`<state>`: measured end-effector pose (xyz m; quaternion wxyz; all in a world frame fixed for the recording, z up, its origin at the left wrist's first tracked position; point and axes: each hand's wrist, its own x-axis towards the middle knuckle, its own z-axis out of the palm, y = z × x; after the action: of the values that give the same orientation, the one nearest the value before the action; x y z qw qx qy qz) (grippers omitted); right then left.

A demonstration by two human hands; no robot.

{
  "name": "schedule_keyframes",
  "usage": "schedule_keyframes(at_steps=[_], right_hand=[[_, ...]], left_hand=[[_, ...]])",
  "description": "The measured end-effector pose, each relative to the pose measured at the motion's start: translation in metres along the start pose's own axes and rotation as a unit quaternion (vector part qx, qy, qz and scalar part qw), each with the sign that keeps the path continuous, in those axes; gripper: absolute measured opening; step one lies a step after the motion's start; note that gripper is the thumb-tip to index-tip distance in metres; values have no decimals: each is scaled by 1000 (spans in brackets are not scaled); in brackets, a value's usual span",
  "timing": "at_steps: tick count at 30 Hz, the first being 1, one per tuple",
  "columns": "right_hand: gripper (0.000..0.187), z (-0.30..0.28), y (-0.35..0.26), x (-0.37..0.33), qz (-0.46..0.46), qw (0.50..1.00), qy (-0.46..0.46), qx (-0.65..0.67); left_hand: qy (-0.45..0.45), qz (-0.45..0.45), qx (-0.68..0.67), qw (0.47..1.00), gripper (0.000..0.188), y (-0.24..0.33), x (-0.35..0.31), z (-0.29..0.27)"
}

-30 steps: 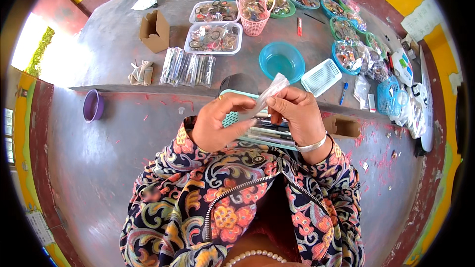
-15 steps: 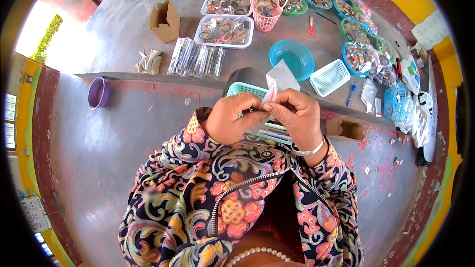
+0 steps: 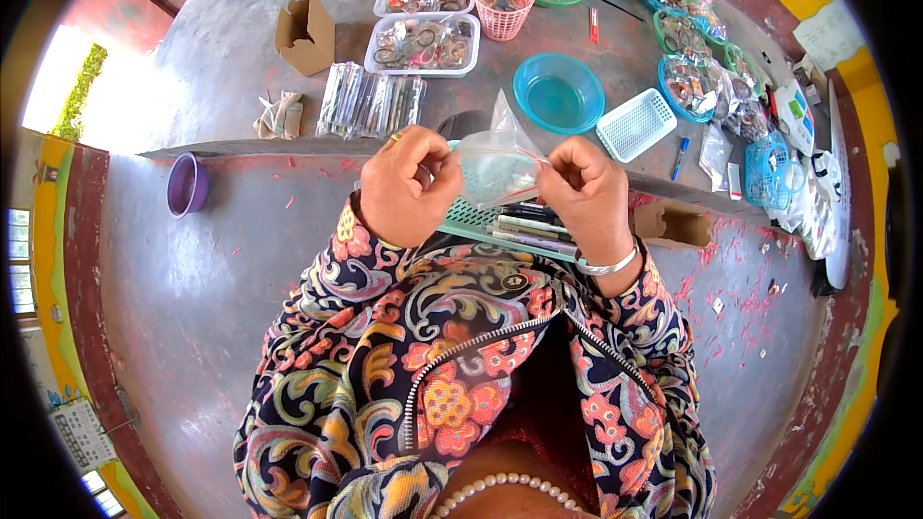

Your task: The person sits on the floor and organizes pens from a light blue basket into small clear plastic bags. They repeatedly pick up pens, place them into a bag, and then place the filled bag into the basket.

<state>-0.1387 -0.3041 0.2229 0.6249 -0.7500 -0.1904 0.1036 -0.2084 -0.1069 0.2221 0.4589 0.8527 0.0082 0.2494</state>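
A clear plastic zip bag [image 3: 498, 165] with a red line along its mouth is stretched between my hands. My left hand [image 3: 411, 183] pinches its left edge, fingers curled in. My right hand [image 3: 586, 194] pinches the other edge, a silver bangle at the wrist. The bag's mouth looks spread apart. Below it a mint-green plastic basket [image 3: 461, 218] rests by my lap, partly hidden by the bag and my hands. Several pens [image 3: 532, 230] lie in the basket's right part.
On the raised ledge lie packed pens in clear bags [image 3: 370, 104], a cardboard box [image 3: 306, 37], a blue basin [image 3: 558, 94], a white basket [image 3: 636, 125] and a pink basket [image 3: 502, 0]. A purple tub [image 3: 187, 185] and another cardboard box [image 3: 673, 223] stand lower down.
My hands have moved apart, the left one leftward, pulling the bag from bunched to spread wide. More of the basket and pens shows beneath.
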Motion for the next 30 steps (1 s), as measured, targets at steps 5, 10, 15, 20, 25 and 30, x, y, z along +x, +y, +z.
schedule_keyframes(at_steps=[5, 10, 15, 20, 25, 30], right_hand=[[24, 10, 0, 0, -44, 994, -1, -102], [28, 19, -12, 0, -219, 939, 43, -261], [12, 13, 0, 1, -266, 887, 24, -376], [10, 6, 7, 1, -225, 859, 41, -458], [12, 7, 9, 0, -200, 883, 22, -423], [23, 7, 9, -2, -168, 907, -10, -386]], left_hand=[[-8, -11, -21, 1000, 11, 4, -1, 2], [-124, 112, 45, 985, 12, 5, 1, 5], [-155, 163, 88, 970, 16, 1, 0, 8], [-79, 100, 192, 973, 19, -7, 6, 4], [-51, 67, 144, 986, 17, -10, 3, 1], [-57, 16, 27, 998, 13, 1, 1, 2]])
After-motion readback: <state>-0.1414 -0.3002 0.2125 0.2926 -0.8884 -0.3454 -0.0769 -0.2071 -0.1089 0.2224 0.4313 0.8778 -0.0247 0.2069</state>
